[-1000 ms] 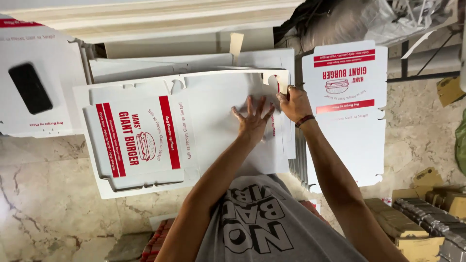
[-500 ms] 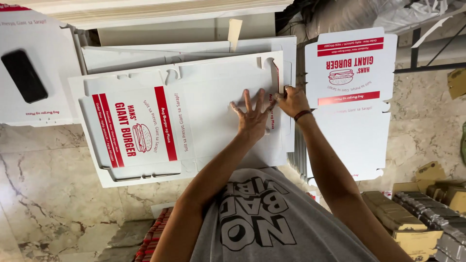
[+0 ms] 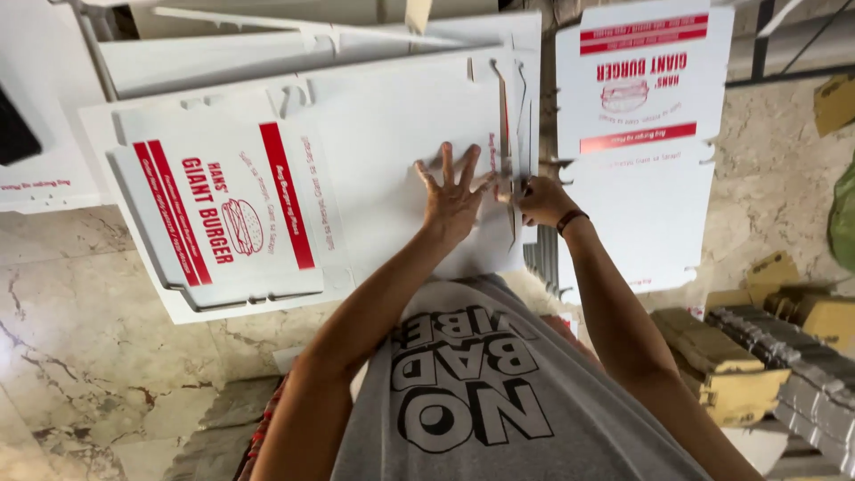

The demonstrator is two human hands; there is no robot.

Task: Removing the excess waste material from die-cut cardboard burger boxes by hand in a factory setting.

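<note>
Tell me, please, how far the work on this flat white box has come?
Done: little, by the look of it. The flat white box blank lies unfolded, printed side up. In hand: the left hand presses it flat, fingers spread, while the right hand grips its right edge flap. Left: no wall stands up yet, and another flat blank lies untouched to the right.

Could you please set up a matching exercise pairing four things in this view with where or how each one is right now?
Things:
1. left hand
2. right hand
3. flat white box blank with red stripes
4. black wristband

States or places:
A. on the right wrist
B. fingers spread, pressed flat on the white panel
C. at the right edge of the sheet, gripping a side flap
D. lying unfolded under both hands

Pairs: 1-B, 2-C, 3-D, 4-A
</note>
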